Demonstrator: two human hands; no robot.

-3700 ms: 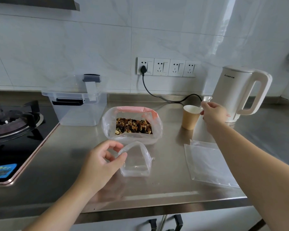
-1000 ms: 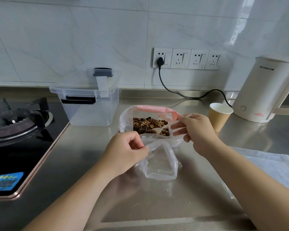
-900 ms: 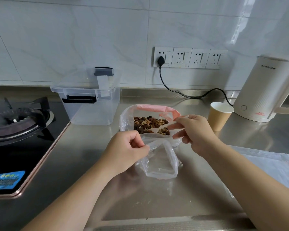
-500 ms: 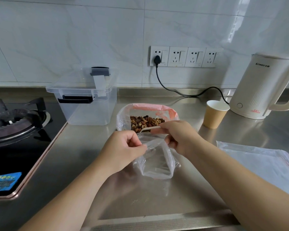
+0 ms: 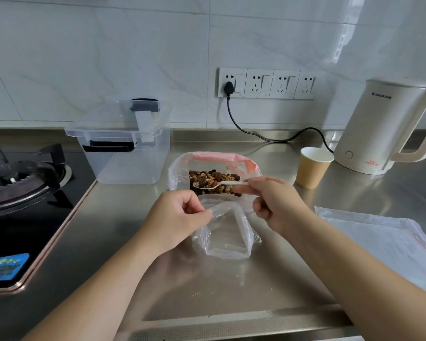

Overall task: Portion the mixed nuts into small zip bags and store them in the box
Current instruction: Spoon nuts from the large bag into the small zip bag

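Note:
A small clear zip bag point(image 5: 228, 232) stands open and empty on the steel counter in the middle. My left hand point(image 5: 176, 217) pinches its rim on the left. Just behind it sits a big clear bag with a pink zip strip point(image 5: 215, 157), holding mixed nuts point(image 5: 213, 178). My right hand point(image 5: 274, 203) grips the handle of a white plastic spoon point(image 5: 217, 184), whose bowl lies over the nuts. The clear storage box point(image 5: 123, 143) with its lid on and a dark latch stands at the back left.
A gas hob point(image 5: 22, 193) fills the left side. A paper cup point(image 5: 314, 171) and a white kettle point(image 5: 389, 129) stand at the back right, its cord running to the wall sockets point(image 5: 268, 83). Spare flat zip bags point(image 5: 384, 242) lie at the right.
My right hand left the paper cup, came over with the white spoon and now reaches it into the nuts. My left hand has kept its pinch on the small bag's rim.

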